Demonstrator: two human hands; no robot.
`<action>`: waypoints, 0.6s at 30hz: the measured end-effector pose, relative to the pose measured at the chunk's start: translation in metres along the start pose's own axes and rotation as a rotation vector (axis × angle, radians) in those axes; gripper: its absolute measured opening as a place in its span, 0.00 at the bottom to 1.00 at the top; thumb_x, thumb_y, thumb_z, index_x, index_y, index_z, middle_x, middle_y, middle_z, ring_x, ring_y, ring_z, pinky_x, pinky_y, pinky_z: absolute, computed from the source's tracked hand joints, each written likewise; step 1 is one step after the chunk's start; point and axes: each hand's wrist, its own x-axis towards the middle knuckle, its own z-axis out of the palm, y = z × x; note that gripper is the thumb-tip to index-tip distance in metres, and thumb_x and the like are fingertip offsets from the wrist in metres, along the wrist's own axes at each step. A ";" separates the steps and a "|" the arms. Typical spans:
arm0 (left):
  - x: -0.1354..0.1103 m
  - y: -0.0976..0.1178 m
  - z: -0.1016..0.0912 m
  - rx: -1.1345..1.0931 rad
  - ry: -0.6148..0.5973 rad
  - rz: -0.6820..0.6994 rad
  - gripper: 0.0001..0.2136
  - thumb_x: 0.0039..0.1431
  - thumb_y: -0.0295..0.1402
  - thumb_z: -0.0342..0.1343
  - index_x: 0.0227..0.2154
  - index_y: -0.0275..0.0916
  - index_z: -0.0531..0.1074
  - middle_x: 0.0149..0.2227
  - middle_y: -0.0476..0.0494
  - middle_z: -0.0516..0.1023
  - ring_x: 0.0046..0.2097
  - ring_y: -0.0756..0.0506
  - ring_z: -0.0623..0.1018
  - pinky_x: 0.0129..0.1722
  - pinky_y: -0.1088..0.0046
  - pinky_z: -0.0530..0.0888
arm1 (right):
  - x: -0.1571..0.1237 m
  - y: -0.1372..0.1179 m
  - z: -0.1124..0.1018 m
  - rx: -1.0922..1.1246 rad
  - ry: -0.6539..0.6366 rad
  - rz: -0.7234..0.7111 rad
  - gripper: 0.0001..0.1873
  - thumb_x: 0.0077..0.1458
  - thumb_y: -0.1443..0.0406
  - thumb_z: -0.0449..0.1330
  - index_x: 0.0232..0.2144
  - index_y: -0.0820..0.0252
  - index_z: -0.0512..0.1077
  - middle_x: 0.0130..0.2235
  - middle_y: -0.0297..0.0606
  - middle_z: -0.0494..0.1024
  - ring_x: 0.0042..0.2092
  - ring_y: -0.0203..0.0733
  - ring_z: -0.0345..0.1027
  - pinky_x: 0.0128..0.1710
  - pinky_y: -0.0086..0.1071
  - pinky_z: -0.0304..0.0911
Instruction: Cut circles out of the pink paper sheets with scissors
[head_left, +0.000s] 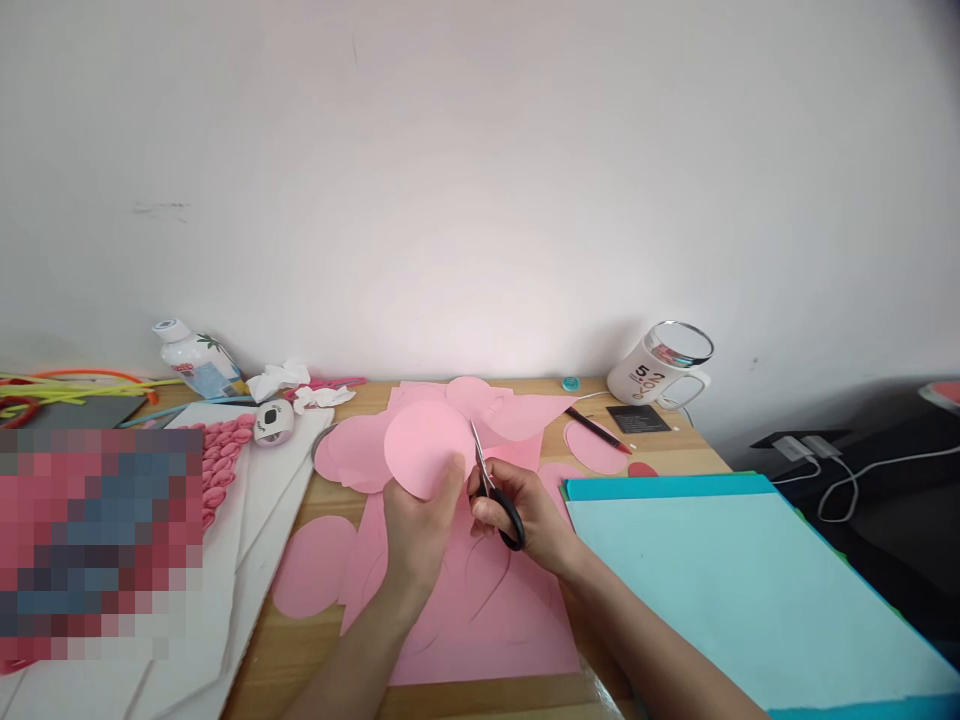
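Observation:
My left hand [420, 540] pinches a round pink paper circle [424, 445] by its lower edge, thumb on top. In my right hand [529, 510] is a pair of scissors [514, 518] with black handles. Its blades point up and away, along the right edge of the circle. Below both hands lie pink paper sheets [480, 650], one with curved lines on it. More pink circles lie about: one loose circle [315, 567] at the left, others behind the held one. A pointed pink scrap [529, 412] sticks out to the right beyond the scissors.
A stack of light blue sheets [735, 590] covers the right side. At the back right stand a white mug [649, 370] and a black pen [598, 428]. Leftward are a white bottle [199, 360], a small white device [274, 422], crumpled tissue [277, 380] and white boards [255, 540].

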 end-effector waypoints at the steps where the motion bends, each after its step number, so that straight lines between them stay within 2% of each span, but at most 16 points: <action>1: 0.000 0.000 0.000 0.007 0.008 0.000 0.12 0.44 0.39 0.61 0.23 0.32 0.73 0.21 0.44 0.76 0.26 0.45 0.76 0.22 0.75 0.72 | 0.000 0.000 0.000 -0.002 0.002 0.002 0.17 0.47 0.55 0.66 0.28 0.60 0.67 0.20 0.26 0.65 0.21 0.33 0.63 0.22 0.28 0.59; 18: 0.001 0.001 0.001 0.022 0.052 -0.003 0.13 0.44 0.40 0.61 0.23 0.33 0.73 0.24 0.42 0.78 0.29 0.44 0.77 0.24 0.75 0.72 | 0.000 0.002 0.000 -0.030 -0.007 0.006 0.16 0.49 0.55 0.64 0.28 0.59 0.66 0.20 0.27 0.65 0.21 0.34 0.65 0.22 0.28 0.59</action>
